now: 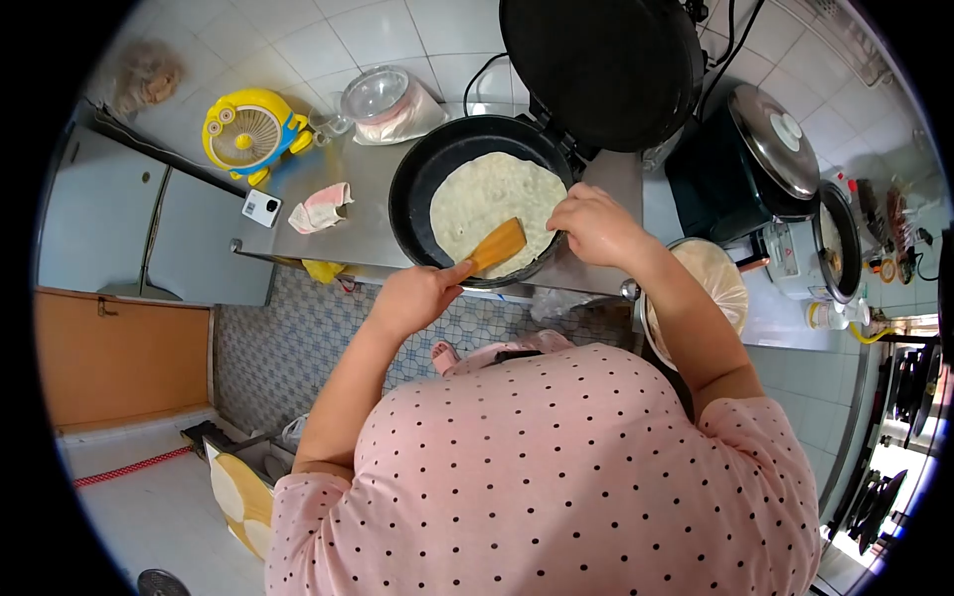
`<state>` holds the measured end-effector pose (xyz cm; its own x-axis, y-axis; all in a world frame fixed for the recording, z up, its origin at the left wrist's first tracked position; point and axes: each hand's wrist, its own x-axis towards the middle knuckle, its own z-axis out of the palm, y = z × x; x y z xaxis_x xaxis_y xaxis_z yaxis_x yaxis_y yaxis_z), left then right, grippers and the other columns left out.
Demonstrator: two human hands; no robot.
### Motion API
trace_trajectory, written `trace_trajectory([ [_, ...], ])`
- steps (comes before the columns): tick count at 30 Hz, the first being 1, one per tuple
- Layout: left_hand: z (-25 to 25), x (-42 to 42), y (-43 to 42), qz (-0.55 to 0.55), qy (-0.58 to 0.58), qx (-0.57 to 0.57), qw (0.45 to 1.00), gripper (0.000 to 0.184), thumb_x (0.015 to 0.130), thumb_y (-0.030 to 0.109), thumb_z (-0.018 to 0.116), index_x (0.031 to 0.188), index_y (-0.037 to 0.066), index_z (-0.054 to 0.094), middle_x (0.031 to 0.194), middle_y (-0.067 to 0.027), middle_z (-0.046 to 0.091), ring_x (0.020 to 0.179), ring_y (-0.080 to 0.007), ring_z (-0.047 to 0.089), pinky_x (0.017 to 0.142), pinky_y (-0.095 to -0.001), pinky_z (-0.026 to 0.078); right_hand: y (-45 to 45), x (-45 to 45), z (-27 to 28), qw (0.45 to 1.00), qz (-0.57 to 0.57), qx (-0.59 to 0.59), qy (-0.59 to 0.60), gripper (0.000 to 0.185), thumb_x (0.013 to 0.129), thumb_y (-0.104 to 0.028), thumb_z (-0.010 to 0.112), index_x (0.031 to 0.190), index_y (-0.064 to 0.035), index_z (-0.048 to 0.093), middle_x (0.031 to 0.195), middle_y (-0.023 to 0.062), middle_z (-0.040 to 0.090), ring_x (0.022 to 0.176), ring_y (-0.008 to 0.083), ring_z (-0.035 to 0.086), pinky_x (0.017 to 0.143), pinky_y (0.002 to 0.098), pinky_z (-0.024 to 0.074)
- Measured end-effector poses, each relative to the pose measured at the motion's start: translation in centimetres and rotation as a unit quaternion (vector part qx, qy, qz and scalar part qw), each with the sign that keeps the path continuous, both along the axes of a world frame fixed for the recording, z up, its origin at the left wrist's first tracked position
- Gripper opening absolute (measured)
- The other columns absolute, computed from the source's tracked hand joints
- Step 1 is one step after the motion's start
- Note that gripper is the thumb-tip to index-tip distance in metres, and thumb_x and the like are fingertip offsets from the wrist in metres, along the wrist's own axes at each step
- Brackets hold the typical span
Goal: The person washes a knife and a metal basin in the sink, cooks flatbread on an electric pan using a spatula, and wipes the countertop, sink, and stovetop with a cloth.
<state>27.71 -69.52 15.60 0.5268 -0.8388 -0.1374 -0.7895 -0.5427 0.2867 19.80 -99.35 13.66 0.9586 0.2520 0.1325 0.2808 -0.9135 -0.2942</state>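
Observation:
A pale round flatbread (pixel 487 199) lies in the black electric pan (pixel 407 189), whose lid (pixel 606 60) stands raised behind it. My left hand (pixel 422 296) is closed around the handle end of a wooden spatula (pixel 500 243) at the pan's front left. The spatula's broad blade rests on the flatbread's front part. At the pan's right rim, my right hand (pixel 594 223) has its fingers pinched together at the flatbread's right edge. Its fingertips appear to touch that edge.
Behind the pan's left side are a yellow fan (pixel 243 139) and a covered bowl (pixel 378 99). A cloth (pixel 321 209) and a white box-like device (pixel 261 207) lie on the left counter. To the right stand a large dark cooker (pixel 725 169) and a round plastic-covered container (pixel 711 288).

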Motion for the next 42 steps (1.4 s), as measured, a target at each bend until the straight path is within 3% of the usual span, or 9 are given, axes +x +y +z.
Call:
trace_trajectory([
  [7, -0.4, 0.9, 0.0, 0.009, 0.080, 0.008, 0.997, 0.038, 0.086, 0.023, 0.064, 0.124, 0.016, 0.060, 0.096, -0.0151, 0.067, 0.078, -0.0340, 0.065, 0.071, -0.0397, 0.053, 0.0, 1.4, 0.7, 0.995, 0.039, -0.072, 0.053, 0.024, 0.070, -0.003, 0.058, 0.088, -0.0100, 0.072, 0.094, 0.0021, 0.066, 0.100, 0.0227, 0.054, 0.091, 0.0335, 0.0413],
  [12, 0.5, 0.7, -0.4, 0.125, 0.112, -0.051, 0.984, 0.034, 0.088, 0.023, 0.062, 0.122, 0.016, 0.062, 0.095, -0.0168, 0.067, 0.083, -0.0353, 0.065, 0.074, -0.0408, 0.052, 0.1, 1.7, 0.8, 0.995, 0.053, -0.089, -0.004, 0.013, 0.073, -0.005, 0.056, 0.078, -0.0080, 0.068, 0.087, 0.0041, 0.063, 0.099, 0.0221, 0.054, 0.090, 0.0331, 0.0419],
  [18, 0.0, 0.6, -0.8, 0.164, 0.094, 0.009, 0.982, 0.032, 0.090, 0.027, 0.057, 0.121, 0.017, 0.063, 0.093, -0.0187, 0.067, 0.086, -0.0365, 0.064, 0.076, -0.0424, 0.051, 1.7, 2.9, 2.8, 0.998, -0.017, -0.055, 0.020, 0.011, 0.079, -0.005, 0.052, 0.087, -0.0040, 0.058, 0.092, 0.0108, 0.061, 0.093, 0.0293, 0.060, 0.080, 0.0394, 0.0487],
  [21, 0.2, 0.2, -0.9, 0.160, 0.096, 0.017, 0.982, 0.033, 0.090, 0.029, 0.057, 0.121, 0.017, 0.062, 0.092, -0.0192, 0.066, 0.085, -0.0369, 0.064, 0.075, -0.0429, 0.051, 3.0, 4.7, 3.1, 1.000, 0.020, -0.013, -0.010, 0.010, 0.080, -0.005, 0.051, 0.089, -0.0034, 0.056, 0.094, 0.0130, 0.059, 0.091, 0.0324, 0.061, 0.076, 0.0411, 0.0501],
  [24, -0.4, 0.2, -0.6, 0.162, 0.101, 0.009, 0.982, 0.033, 0.090, 0.029, 0.057, 0.121, 0.018, 0.062, 0.092, -0.0193, 0.066, 0.085, -0.0372, 0.064, 0.075, -0.0430, 0.051, 4.7, 6.9, 2.5, 0.996, 0.066, 0.021, -0.059, 0.009, 0.082, -0.006, 0.050, 0.088, -0.0040, 0.056, 0.094, 0.0125, 0.058, 0.093, 0.0316, 0.061, 0.077, 0.0404, 0.0499],
  [34, -0.8, 0.5, -0.2, 0.142, 0.170, -0.022, 0.975, 0.033, 0.090, 0.024, 0.058, 0.122, 0.014, 0.061, 0.099, -0.0182, 0.067, 0.088, -0.0350, 0.064, 0.079, -0.0395, 0.051, 6.5, 11.0, -1.4, 0.993, 0.079, 0.079, 0.049, 0.032, 0.081, -0.001, 0.053, 0.111, -0.0059, 0.061, 0.105, 0.0129, 0.059, 0.101, 0.0311, 0.059, 0.087, 0.0379, 0.0477],
  [37, -1.2, 0.4, 0.6, 0.173, 0.161, -0.085, 0.968, 0.032, 0.088, 0.020, 0.061, 0.120, 0.013, 0.063, 0.097, -0.0172, 0.067, 0.085, -0.0344, 0.064, 0.076, -0.0394, 0.051, 6.0, 10.1, -2.1, 0.985, 0.093, 0.148, -0.011, 0.033, 0.082, -0.003, 0.055, 0.114, -0.0062, 0.061, 0.107, 0.0127, 0.059, 0.103, 0.0311, 0.058, 0.090, 0.0383, 0.0469],
  [40, -0.9, 0.1, 1.2, 0.163, 0.052, -0.073, 0.983, 0.031, 0.085, 0.017, 0.063, 0.116, 0.012, 0.065, 0.092, -0.0168, 0.064, 0.080, -0.0344, 0.063, 0.072, -0.0400, 0.051, 5.3, 7.9, -1.0, 0.991, 0.013, 0.129, -0.014, 0.031, 0.082, -0.007, 0.057, 0.113, -0.0074, 0.063, 0.108, 0.0120, 0.060, 0.105, 0.0305, 0.057, 0.091, 0.0386, 0.0467],
  [42, -1.3, -0.1, 1.6, 0.165, 0.022, -0.097, 0.981, 0.030, 0.084, 0.017, 0.064, 0.114, 0.012, 0.065, 0.088, -0.0162, 0.060, 0.076, -0.0344, 0.062, 0.070, -0.0403, 0.051, 4.9, 6.4, -0.4, 0.998, -0.002, 0.052, 0.029, 0.029, 0.081, -0.009, 0.059, 0.110, -0.0090, 0.065, 0.107, 0.0118, 0.060, 0.105, 0.0301, 0.057, 0.091, 0.0389, 0.0468],
])
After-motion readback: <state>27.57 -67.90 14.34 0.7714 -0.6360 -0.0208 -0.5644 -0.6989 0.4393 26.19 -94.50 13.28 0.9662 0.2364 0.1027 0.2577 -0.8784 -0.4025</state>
